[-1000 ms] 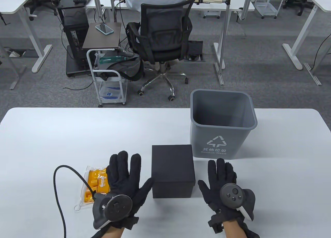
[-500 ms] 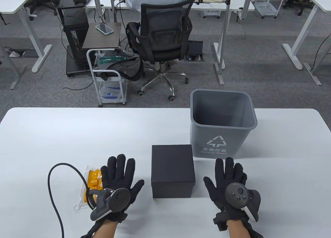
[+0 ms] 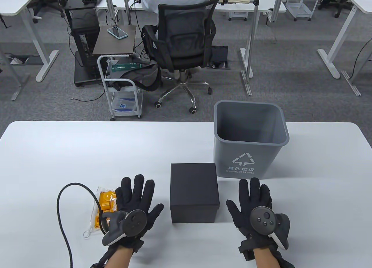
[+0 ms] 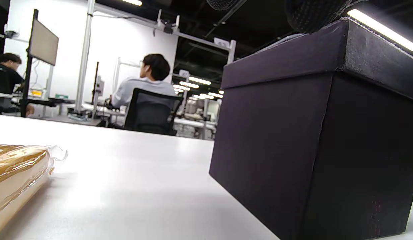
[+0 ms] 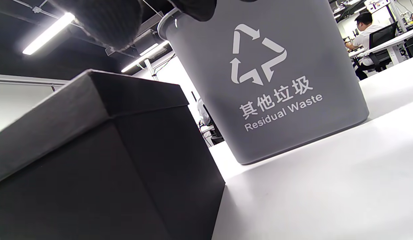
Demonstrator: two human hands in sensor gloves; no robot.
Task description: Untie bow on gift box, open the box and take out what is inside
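Note:
A black gift box (image 3: 194, 191) with its lid on stands near the table's front edge; it fills the right of the left wrist view (image 4: 313, 140) and the left of the right wrist view (image 5: 93, 160). No bow or ribbon shows on it. My left hand (image 3: 135, 196) lies flat with fingers spread, just left of the box and apart from it. My right hand (image 3: 252, 195) lies the same way on the box's right. Neither holds anything. An orange packet in clear wrap (image 3: 104, 205) lies partly under my left hand, also seen in the left wrist view (image 4: 16, 173).
A grey waste bin (image 3: 250, 140) marked "Residual Waste" stands behind and right of the box, large in the right wrist view (image 5: 270, 80). A black cable (image 3: 62, 221) loops left of my left hand. A person sits in an office chair (image 3: 181, 38) beyond the table.
My left hand drew back towards me and slightly left, away from the box, then settled. My right hand shifted a little right and back. The box has not moved.

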